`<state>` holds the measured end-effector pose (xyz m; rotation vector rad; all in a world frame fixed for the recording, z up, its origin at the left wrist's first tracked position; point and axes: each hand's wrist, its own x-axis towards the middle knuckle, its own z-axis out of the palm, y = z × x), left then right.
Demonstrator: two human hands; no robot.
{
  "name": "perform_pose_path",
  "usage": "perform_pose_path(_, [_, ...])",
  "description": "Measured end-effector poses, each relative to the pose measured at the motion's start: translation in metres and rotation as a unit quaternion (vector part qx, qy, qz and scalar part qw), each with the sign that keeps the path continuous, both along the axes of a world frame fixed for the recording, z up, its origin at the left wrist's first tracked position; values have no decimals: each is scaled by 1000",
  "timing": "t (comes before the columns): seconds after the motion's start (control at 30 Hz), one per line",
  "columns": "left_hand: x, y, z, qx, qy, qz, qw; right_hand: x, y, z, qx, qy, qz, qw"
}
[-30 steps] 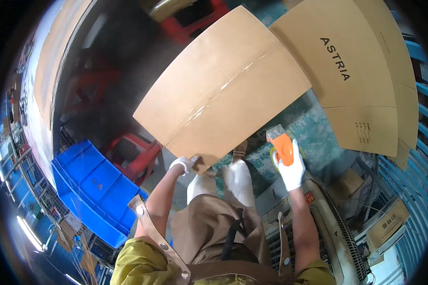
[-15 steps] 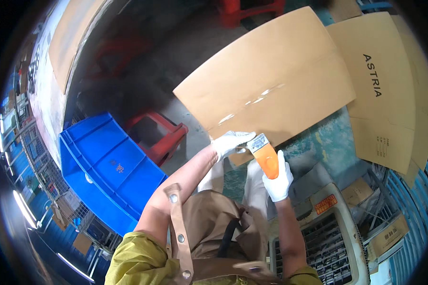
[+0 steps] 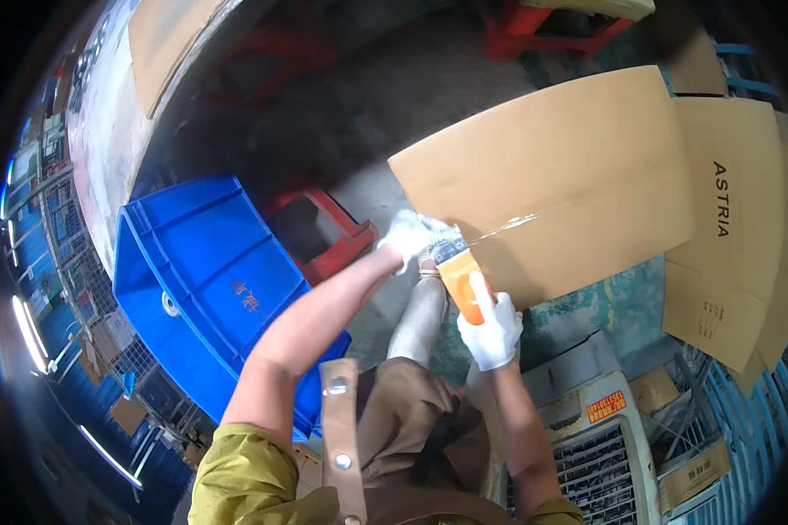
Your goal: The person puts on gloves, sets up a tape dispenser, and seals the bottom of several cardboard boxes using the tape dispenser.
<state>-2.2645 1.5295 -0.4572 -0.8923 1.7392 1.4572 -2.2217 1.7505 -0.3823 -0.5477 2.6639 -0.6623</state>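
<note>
One orange tape dispenser (image 3: pixel 469 293), near mid-view, is gripped by the gloved right hand (image 3: pixel 492 332), its metal head (image 3: pixel 450 247) toward eleven o'clock. The gloved left hand (image 3: pixel 411 238) adjoins that head; whether its fingers pinch cannot be told. Cardboard carton (image 3: pixel 569 162) at two o'clock; blue plastic crate (image 3: pixel 228 254) at nine.

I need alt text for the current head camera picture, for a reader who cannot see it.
A person's gloved right hand holds an orange tape dispenser near the edge of a brown cardboard panel with a shiny tape strip; the gloved left hand is at the dispenser's metal end. A blue plastic bin and red stool are to the left.
</note>
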Motion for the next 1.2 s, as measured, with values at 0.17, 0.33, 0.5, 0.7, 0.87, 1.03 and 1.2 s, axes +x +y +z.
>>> perform_pose_path(0.17, [-40, -127, -53, -131, 44, 72, 988, 32, -30, -21, 28, -48, -9, 998])
perform_pose_path(0.33, [-47, -163, -111, -188, 54, 140, 971, 10, -73, -33, 21, -146, -50, 988])
perform_pose_path(0.5, [-61, -161, -139, -172, 44, 126, 976, -2, -79, -57, 71, -154, -51, 984])
perform_pose_path(0.7, [-49, -157, -169, -188, -17, -60, 980, 16, -84, -88, 76, -146, -42, 985])
perform_pose_path(0.87, [-71, -119, -138, -449, 4, -130, 884, 16, -66, -90, 121, -190, -27, 974])
perform_pose_path(1.03, [-74, -129, -142, -423, -162, -249, 856, 17, -76, -89, 120, -214, -28, 969])
perform_pose_path(1.2, [-45, -174, -141, -511, -162, -230, 812, 17, -71, -86, 115, -220, -11, 969])
